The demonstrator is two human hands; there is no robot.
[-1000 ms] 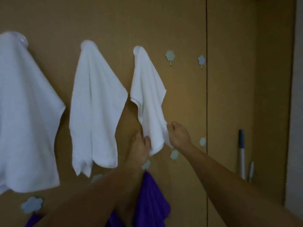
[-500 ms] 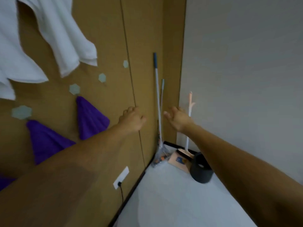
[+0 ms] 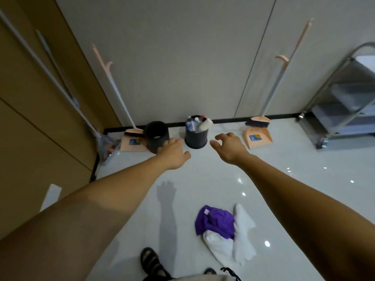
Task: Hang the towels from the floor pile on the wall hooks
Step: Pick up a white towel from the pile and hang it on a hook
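Observation:
A small pile of towels lies on the pale floor below my arms: a purple towel on top of white towels. My left hand and my right hand are both stretched out in front of me, high above the pile, with relaxed fingers and nothing in them. The wall hooks and the hung towels are out of view.
Two black bins stand by the grey wall, one seemingly hollow, one full of bottles. Pink dustpans with brooms flank them. A mop leans in the left corner, a metal cart at right. My sandalled foot is below.
My view has swung from the wooden wall with hung white towels down to the floor. Both hands let go of the hung white towel and now hold nothing.

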